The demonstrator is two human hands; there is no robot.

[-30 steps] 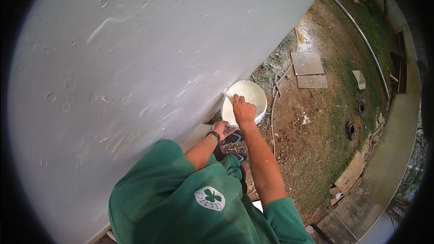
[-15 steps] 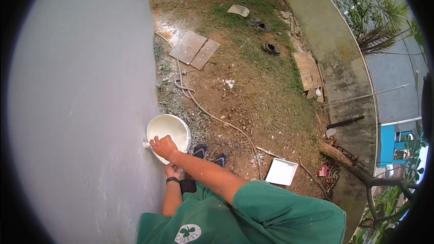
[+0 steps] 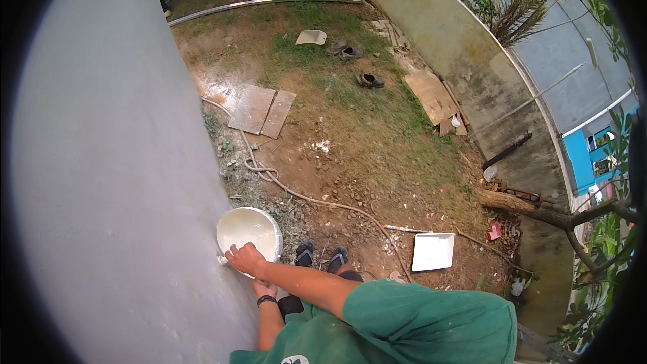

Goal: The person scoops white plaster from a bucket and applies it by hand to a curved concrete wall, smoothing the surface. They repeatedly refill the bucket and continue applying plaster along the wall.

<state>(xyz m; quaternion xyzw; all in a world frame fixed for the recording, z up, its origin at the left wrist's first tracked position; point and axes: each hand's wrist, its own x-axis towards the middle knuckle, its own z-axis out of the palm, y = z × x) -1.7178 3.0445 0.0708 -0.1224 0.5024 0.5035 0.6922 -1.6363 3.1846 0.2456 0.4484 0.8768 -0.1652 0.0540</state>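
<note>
Wall (image 3: 114, 182) blocks the left, bucket (image 3: 249, 230) tight against it. Hose (image 3: 296, 195) and white tray (image 3: 433, 251) lie to the right; grass beyond is open.

right hand (image 3: 244, 257) hides the tool; left hand (image 3: 265, 288) partly hidden.

A pale grey plastered wall (image 3: 101, 182) fills the left, beside a daylit yard of patchy grass (image 3: 350, 114), bare dirt (image 3: 350, 182), and a curving concrete path (image 3: 465, 67).
</note>
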